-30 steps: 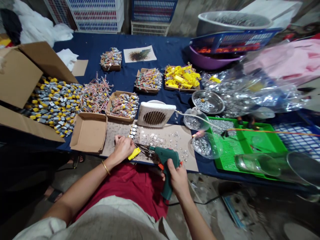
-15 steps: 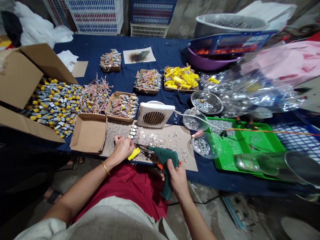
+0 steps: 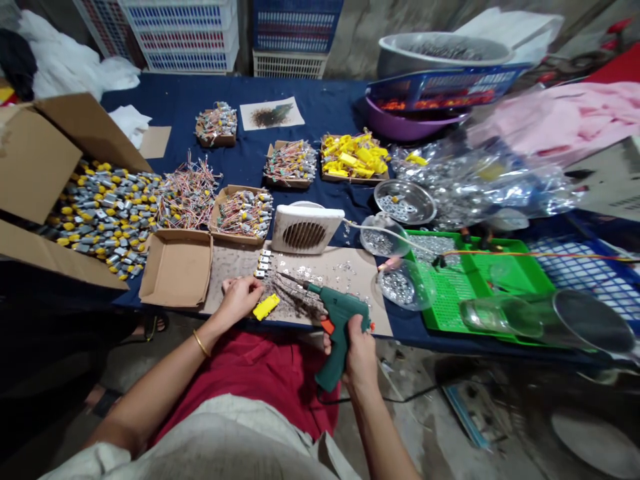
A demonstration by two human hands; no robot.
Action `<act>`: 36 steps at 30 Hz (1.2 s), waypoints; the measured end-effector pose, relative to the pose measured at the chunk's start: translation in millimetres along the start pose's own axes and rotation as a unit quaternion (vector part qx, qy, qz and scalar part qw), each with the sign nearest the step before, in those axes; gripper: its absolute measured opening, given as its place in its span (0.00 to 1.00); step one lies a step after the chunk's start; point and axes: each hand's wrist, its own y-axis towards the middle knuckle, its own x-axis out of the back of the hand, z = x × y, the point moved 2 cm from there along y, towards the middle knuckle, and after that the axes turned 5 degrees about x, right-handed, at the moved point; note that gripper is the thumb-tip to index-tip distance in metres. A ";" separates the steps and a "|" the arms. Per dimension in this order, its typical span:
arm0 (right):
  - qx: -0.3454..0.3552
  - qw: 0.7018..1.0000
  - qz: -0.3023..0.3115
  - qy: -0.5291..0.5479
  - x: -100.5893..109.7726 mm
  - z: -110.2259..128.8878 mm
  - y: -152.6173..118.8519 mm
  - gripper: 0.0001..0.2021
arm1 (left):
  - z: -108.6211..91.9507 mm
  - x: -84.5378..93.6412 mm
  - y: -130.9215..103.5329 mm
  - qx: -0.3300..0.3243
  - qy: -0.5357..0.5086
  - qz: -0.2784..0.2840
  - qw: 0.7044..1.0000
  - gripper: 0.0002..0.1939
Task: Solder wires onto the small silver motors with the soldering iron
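Observation:
My right hand (image 3: pixel 361 350) is wrapped round the handle of a green soldering gun (image 3: pixel 343 313) with an orange trigger. Its thin tip points left over the cardboard sheet, apart from my left hand. The fingers of my left hand (image 3: pixel 241 297) are pinched together above the sheet; whatever is between them is hidden. Just right of those fingertips lies a yellow plastic part (image 3: pixel 266 307). Behind them stands a short row of small silver-and-white parts (image 3: pixel 263 265).
Small metal pieces litter the cardboard sheet (image 3: pixel 373 280). A white vent-fan box (image 3: pixel 307 229) stands behind it. To the left are an open shallow box (image 3: pixel 176 267) and a carton of small motors (image 3: pixel 107 220). Clear bowls (image 3: pixel 400 287) and a green tray (image 3: pixel 450 300) are at right.
The soldering gun has drawn back to the right and its tip has lifted away from my left hand. My left hand has shifted slightly left, apart from the yellow part.

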 end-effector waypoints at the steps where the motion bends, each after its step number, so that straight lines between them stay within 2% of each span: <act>1: -0.004 1.000 0.001 0.027 -5.2 -1.7 -1.0 0.30 | 0.9 1.5 -1.2 -0.002 -0.015 0.000 1.000 0.10; 9: 0.002 0.971 -0.005 0.239 -58.0 -16.7 -3.1 0.30 | 7.3 11.0 -7.6 -0.006 -0.081 0.004 0.997 0.09; 17: 0.021 0.949 0.024 0.314 -95.4 -20.4 3.5 0.27 | 12.4 11.8 -10.9 -0.079 -0.082 -0.009 0.993 0.08; 23: 0.013 0.941 0.020 0.337 -103.1 -24.6 13.1 0.28 | 16.1 6.4 -15.4 -0.128 -0.068 -0.017 0.989 0.05; 28: 0.015 0.943 0.031 0.332 -101.2 -28.0 14.2 0.27 | 16.5 4.2 -16.8 -0.138 -0.061 -0.021 0.988 0.04; 36: 0.018 0.949 0.013 0.314 -96.5 -30.1 11.0 0.27 | 14.5 5.1 -16.7 -0.136 -0.073 -0.011 0.988 0.04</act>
